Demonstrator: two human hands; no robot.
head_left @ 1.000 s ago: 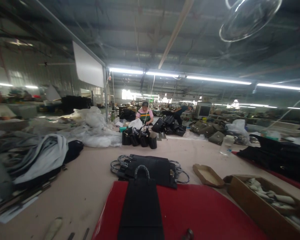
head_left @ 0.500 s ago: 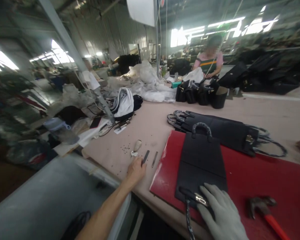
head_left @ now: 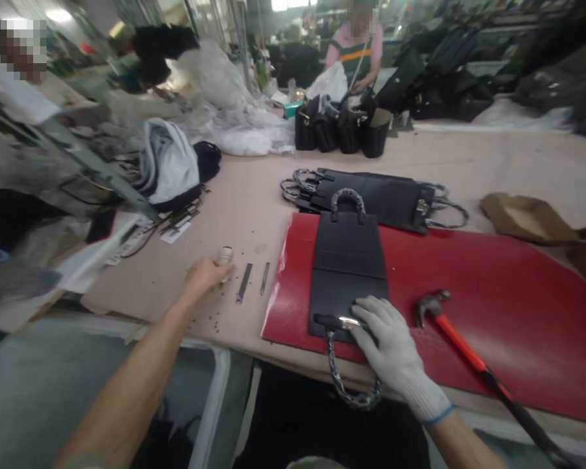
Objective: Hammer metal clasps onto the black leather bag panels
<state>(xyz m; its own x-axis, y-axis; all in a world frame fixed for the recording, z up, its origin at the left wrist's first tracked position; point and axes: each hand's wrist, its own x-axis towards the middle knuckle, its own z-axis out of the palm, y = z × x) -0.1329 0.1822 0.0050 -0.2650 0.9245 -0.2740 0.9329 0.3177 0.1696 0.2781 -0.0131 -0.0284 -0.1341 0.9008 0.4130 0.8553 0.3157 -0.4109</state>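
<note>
My bare left hand (head_left: 206, 275) is closed around a small pale bottle-shaped thing (head_left: 225, 254); its lower part is hidden by the fingers. To the right of that hand, a flat dark metal strip (head_left: 245, 282) and a slim metal rod (head_left: 265, 279) lie on the table. In a grey-white glove, my right hand (head_left: 383, 335) rests with fingers outstretched on the lower edge of a flat black bag (head_left: 349, 260), beside its shiny metal clasp (head_left: 349, 322). One wrapped handle points away from me and another hangs over the table edge.
Under the bag lies a red board (head_left: 469, 267), with a red-handled claw hammer (head_left: 461, 345) on it. More flat black bags (head_left: 376, 195) lie behind. A brown tray (head_left: 527, 218) sits at right, upright black bags (head_left: 342, 127) farther back. A co-worker (head_left: 356, 49) stands across the table.
My left hand has let go of the metal strip, moved left and closed on the pale bottle-shaped thing. My right hand stays on the bag. The view has shifted right and down.
</note>
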